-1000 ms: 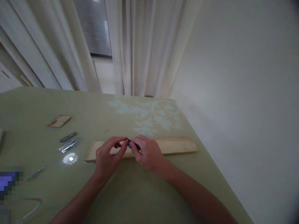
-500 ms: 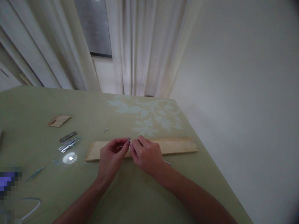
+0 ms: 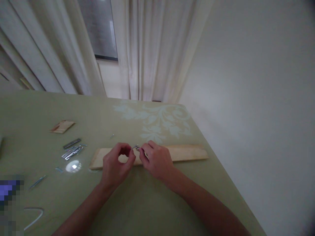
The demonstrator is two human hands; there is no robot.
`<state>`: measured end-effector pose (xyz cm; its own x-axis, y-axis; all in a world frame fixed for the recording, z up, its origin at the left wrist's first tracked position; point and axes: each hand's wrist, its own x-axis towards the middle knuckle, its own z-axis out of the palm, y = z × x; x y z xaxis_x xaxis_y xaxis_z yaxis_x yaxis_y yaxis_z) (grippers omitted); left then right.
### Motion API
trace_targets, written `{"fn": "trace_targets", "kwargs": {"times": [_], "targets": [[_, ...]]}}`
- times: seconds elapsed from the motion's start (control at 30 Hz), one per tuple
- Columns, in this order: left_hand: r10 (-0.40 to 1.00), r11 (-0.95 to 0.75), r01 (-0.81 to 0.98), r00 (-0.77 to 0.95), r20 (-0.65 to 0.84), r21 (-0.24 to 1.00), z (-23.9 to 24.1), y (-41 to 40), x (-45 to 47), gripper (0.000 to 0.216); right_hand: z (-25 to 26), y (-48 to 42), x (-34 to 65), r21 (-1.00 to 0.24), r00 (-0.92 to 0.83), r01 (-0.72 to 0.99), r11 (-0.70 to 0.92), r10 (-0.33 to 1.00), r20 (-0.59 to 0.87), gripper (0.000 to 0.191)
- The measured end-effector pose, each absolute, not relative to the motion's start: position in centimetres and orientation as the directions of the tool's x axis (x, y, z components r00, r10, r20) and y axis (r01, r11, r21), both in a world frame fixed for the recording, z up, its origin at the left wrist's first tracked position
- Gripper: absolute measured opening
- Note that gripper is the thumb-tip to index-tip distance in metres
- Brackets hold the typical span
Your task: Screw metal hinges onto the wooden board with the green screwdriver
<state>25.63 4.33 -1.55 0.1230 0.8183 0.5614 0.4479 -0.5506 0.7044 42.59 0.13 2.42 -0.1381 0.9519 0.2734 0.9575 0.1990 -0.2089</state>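
Over a long pale wooden board [image 3: 189,153], my left hand [image 3: 114,164] pinches a thin metal pin [image 3: 133,148], perhaps a nail or screw, between thumb and index finger. Facing it, my right hand [image 3: 157,160] has its thumb and fingers closed on a small shiny metal piece [image 3: 137,147], whose exact kind is too small to make out. The pin's end meets or nearly meets that piece. Part of the board's middle is hidden behind both hands.
Left of the board lie flat metal pieces [image 3: 72,153], a dark metal strip [image 3: 72,143], a slim metal tool [image 3: 37,182] and a wooden offcut [image 3: 62,127]. A small screw-like piece [image 3: 112,135] rests behind the board. The green table [image 3: 137,203] ends at right near a wall.
My fingertips have moved slightly apart, and the metal piece at my right fingers now shows more. A thin rod end seen beside my right wrist earlier is now out of sight.
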Motion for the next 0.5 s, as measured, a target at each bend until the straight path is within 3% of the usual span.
{"fn": "trace_targets", "kwargs": {"times": [0.17,0.3,0.4,0.5], "targets": [[0.919,-0.394,0.283,0.144,0.367,0.874,-1.9,5.1,25.4,0.012,3.8,1.0,44.4,-0.303,-0.091,0.941,0.148,0.977,0.192,0.027],[0.953,-0.286,0.189,0.161,0.258,0.939,-2.2,6.3,25.2,0.017,4.8,1.5,47.4,-0.433,-0.203,0.884,0.176,0.979,-0.016,0.028],[0.953,-0.294,0.305,0.171,0.252,0.906,-2.2,6.7,25.0,0.019,4.5,1.8,49.0,-0.455,-0.361,0.855,0.250,0.916,-0.177,0.030],[0.938,-0.347,0.561,0.217,0.271,0.751,-2.3,6.6,24.9,0.018,3.2,2.2,49.3,-0.416,-0.430,0.859,0.298,0.860,-0.273,0.029]]}}
